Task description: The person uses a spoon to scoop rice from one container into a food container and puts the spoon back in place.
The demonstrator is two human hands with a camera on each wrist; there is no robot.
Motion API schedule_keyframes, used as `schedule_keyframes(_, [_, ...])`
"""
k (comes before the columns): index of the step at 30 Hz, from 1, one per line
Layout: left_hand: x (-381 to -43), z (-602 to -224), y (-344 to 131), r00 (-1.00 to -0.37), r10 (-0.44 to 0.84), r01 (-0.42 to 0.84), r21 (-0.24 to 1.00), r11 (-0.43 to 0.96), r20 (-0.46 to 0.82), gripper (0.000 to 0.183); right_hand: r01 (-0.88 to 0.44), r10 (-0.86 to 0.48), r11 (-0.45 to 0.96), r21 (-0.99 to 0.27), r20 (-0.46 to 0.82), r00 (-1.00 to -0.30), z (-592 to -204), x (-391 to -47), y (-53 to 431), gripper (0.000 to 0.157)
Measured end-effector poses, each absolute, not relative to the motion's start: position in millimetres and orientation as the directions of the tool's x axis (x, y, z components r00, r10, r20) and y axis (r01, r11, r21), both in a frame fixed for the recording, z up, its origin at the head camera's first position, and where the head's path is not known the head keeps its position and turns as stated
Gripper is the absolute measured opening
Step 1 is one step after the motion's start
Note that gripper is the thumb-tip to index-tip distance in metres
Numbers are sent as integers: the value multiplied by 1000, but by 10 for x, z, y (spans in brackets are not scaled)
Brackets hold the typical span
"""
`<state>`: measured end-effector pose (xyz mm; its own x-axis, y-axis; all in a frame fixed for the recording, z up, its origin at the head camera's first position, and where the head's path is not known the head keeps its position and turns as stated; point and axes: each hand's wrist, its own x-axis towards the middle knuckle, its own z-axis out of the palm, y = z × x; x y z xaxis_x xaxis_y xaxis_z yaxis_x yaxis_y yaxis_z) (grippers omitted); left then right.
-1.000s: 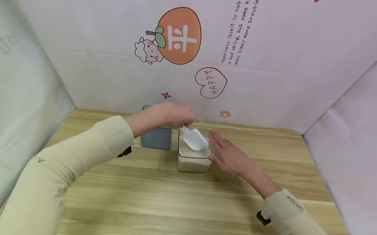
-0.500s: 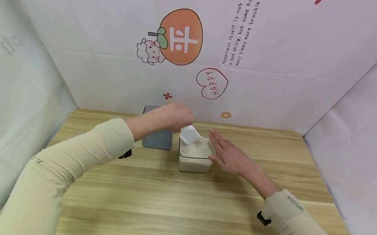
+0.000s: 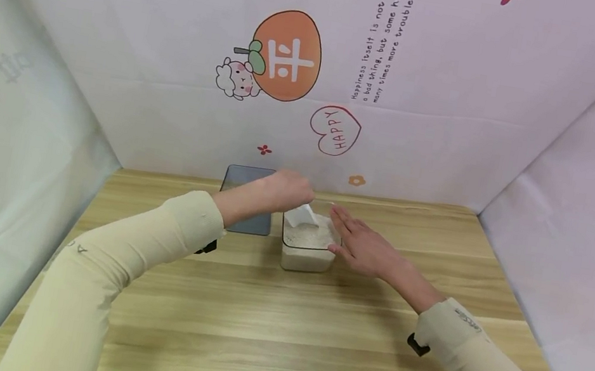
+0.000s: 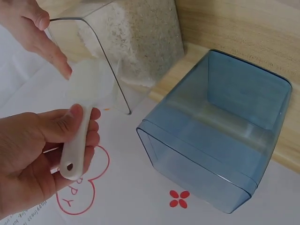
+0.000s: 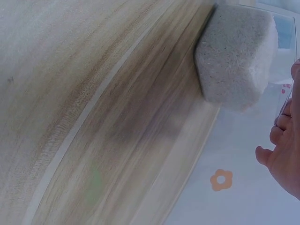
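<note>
My left hand [image 3: 292, 190] grips the handle of a white scoop [image 3: 301, 216]. In the left wrist view, the thumb lies along the scoop handle [image 4: 77, 145] with the fingers curled behind it. The scoop's head dips inside the mouth of a clear square container [image 3: 306, 261], close over the rice [image 4: 140, 37] in it. My right hand [image 3: 364, 247] rests against that container's right rim, fingers straight. At the edge of the right wrist view, the same right hand [image 5: 287, 150] shows beside the clear wall.
Left of the rice container stands a blue translucent container [image 4: 215, 126], partly behind my left forearm in the head view. A white printed backdrop [image 3: 423, 153] rises right behind both, and white sheets flank the wooden table [image 3: 275, 336].
The scoop was held face-up over the rice; it has tipped and gone lower into the container. My left hand has shifted slightly right. The right hand has stayed on the rim.
</note>
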<state>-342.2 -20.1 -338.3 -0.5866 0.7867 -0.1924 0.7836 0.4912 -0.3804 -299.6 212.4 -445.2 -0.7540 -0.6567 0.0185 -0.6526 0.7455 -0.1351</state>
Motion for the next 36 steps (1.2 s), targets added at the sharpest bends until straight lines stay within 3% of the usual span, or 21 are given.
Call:
schedule_keyframes(9, [-3352,-3415,-83,-634,726,740,-480,470,-267,20,-651,-656,744,-149,18,-754,-4451,-2997,2145,74])
schedule_keyframes(15, [-3293,-3407,-62,-655,714,712,-520,472,-249,19,-651,-656,745,-145,21,-755,-4457,-2999,2156,75])
schedule_keyframes(21, [-3256,-3443,-67,-639,728,725,-511,463,-248,22,-647,-653,747,-151,18,-757,-4458,-2995,2154,75])
schedule_keyframes(31, [-3325,-3478,-96,-594,693,804,-310,507,-409,12,-653,-656,740,-160,43,-754,-4484,-3001,2158,75])
schedule_keyframes(36, [-3376,-3518,-109,-586,651,774,-95,626,-482,10,-651,-654,740,-167,47,-755,-4505,-3005,2166,75])
